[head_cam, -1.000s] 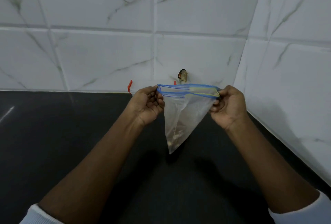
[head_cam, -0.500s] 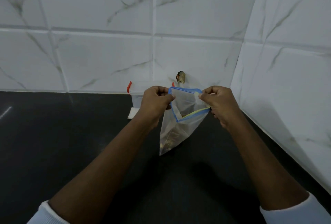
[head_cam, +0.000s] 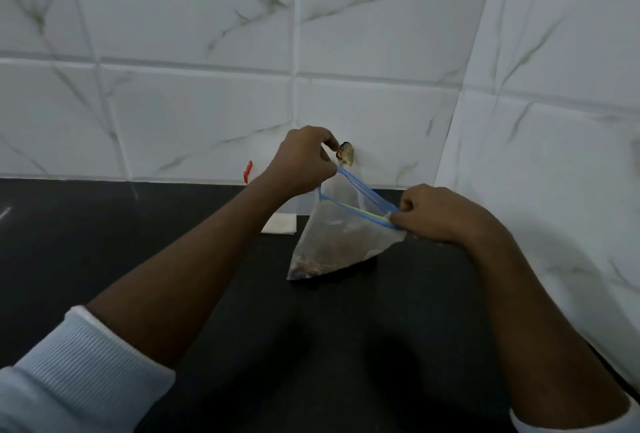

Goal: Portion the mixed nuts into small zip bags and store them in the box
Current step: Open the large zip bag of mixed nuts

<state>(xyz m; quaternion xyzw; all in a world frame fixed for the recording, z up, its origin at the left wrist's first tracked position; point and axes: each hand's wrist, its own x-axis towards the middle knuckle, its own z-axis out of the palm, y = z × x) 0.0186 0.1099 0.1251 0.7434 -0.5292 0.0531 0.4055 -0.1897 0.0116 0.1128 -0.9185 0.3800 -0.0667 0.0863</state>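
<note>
The person holds the zip bag (head_cam: 341,242) just above the black countertop (head_cam: 173,224), close to its back right corner. The left hand (head_cam: 301,162) pinches one end of the blue zip strip and the right hand (head_cam: 436,214) pinches the other, fingers curled onto the plastic. The strip's long axis runs on a slant: high at the left hand near the back wall, low at the right hand. The two blue lips stand apart along most of that line, so the mouth appears unsealed. The bag hangs below the strip, and the mixed nuts (head_cam: 308,263) are pooled in its lowest corner, down and left of both grips.

The box (head_cam: 299,205) sits at the countertop's back edge, mostly hidden by the left forearm – only its orange latch (head_cam: 247,171) shows plainly. The left hand is the nearer one to it; sealing would likely run along the slant first.
</note>
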